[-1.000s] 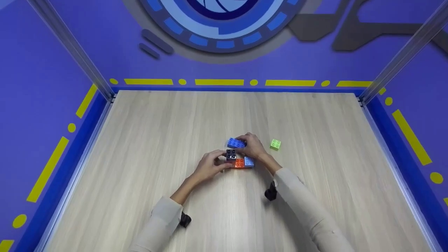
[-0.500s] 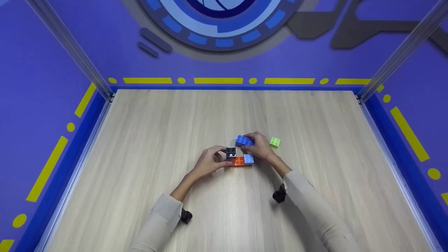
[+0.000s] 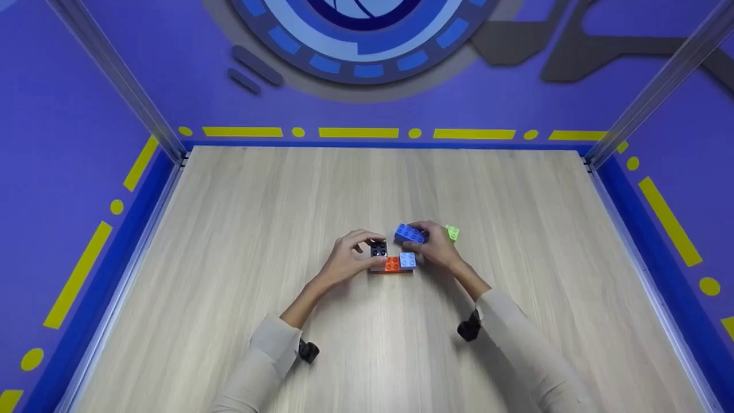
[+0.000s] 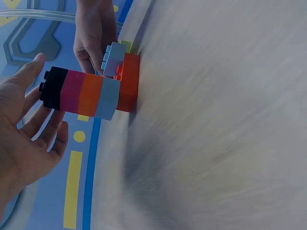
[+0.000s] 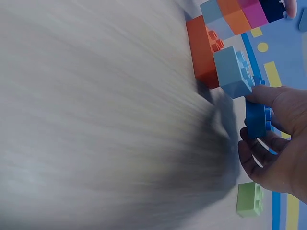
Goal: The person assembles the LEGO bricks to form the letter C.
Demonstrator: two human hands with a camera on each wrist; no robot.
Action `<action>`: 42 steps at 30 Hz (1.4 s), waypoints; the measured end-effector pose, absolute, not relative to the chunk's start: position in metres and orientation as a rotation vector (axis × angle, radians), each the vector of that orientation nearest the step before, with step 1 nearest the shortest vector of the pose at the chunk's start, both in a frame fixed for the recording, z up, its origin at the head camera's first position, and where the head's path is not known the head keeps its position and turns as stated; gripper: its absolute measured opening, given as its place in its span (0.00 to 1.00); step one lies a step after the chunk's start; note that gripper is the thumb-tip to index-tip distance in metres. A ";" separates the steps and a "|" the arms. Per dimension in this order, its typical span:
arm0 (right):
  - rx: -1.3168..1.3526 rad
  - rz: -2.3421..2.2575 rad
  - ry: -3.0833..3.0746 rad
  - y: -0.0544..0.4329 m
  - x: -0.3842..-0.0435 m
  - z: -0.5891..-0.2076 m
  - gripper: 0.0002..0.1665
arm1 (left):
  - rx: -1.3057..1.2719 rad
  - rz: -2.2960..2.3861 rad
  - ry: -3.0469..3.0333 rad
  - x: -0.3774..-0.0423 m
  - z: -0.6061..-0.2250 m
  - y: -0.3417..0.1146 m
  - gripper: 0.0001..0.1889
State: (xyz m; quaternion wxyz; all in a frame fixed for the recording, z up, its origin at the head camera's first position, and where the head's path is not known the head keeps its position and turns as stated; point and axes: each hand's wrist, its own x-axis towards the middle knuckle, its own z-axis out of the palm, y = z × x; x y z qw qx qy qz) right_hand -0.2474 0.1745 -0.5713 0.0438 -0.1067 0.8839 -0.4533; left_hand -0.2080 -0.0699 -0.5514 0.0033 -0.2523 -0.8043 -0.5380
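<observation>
Dark-blue oblong plastic brick point(image 3: 406, 233) pinched in right hand point(image 3: 440, 248), well short of counter point(image 3: 275, 201)'s far edge. Left hand point(image 3: 347, 259) held wide around black-topped multicoloured plastic-brick tower point(image 4: 86, 93), nearer; tower could be tipped if brushed by fingers.

No text, label, brand or number can be read. At twelve o'clock in the head view, the back wall point(image 3: 166, 86) bears only printed shapes: a round emblem point(image 3: 364, 40) above yellow bars and dots point(image 3: 358, 132). Any marking on the bricks point(image 3: 408, 260) is too small to tell.
</observation>
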 end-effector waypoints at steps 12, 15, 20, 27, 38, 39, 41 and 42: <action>-0.333 -1.380 2.678 0.186 -0.235 -0.561 0.26 | -0.750 -1.657 -2.554 -0.210 -0.558 -0.066 0.23; -0.374 -1.372 2.687 0.189 -0.233 -0.555 0.26 | -0.752 -1.639 -2.561 -0.210 -0.560 -0.064 0.25; -0.455 -1.331 2.751 0.195 -0.229 -0.546 0.26 | -0.749 -1.623 -2.555 -0.210 -0.560 -0.063 0.25; -0.545 -1.343 2.773 0.201 -0.223 -0.533 0.26 | -0.749 -1.634 -2.553 -0.211 -0.555 -0.065 0.25; -0.647 -1.373 2.716 0.193 -0.210 -0.514 0.26 | -0.683 -1.668 -2.555 -0.210 -0.553 -0.073 0.20; -0.656 -1.371 2.708 0.192 -0.209 -0.513 0.26 | -0.678 -1.673 -2.556 -0.209 -0.554 -0.073 0.20; -0.674 -1.362 2.701 0.191 -0.206 -0.510 0.27 | -0.680 -1.671 -2.561 -0.210 -0.555 -0.073 0.21; -0.686 -1.361 2.699 0.191 -0.205 -0.509 0.27 | -0.684 -1.669 -2.563 -0.210 -0.556 -0.072 0.21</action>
